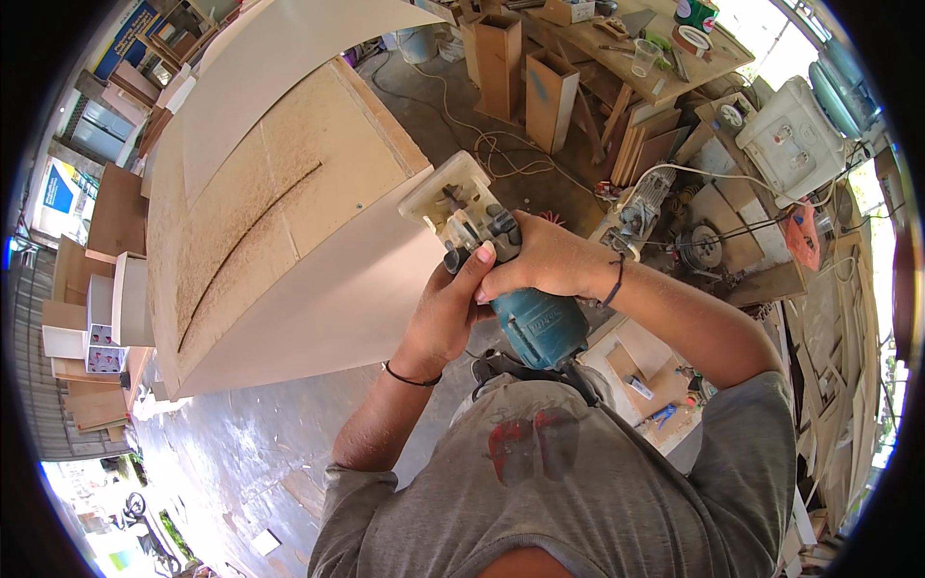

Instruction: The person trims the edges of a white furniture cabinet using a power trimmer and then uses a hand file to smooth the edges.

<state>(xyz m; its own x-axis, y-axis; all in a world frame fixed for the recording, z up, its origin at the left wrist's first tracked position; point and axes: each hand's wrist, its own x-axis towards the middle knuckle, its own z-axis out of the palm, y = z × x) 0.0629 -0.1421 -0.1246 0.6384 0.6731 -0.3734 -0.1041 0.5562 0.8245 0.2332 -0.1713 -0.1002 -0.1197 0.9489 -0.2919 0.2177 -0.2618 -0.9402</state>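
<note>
Both hands grip a teal router at the board's edge.

The router (pixel 525 308) has a teal motor body, black collar and a clear square base, which lies against the near right edge of the pale board (pixel 318 289). The right hand (pixel 544 260) has its fingers wrapped round the router's top; the left hand (pixel 448 308) has its fingers curled on the router's side. On the far bench (pixel 617 58) stand a clear cup (pixel 644 56), contents unclear, and a green tin (pixel 696 13).

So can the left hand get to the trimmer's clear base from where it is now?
Probably yes. The left hand already grips the blue trimmer body just below the clear base, beside the right hand, and nothing lies between its fingers and the base.
</note>
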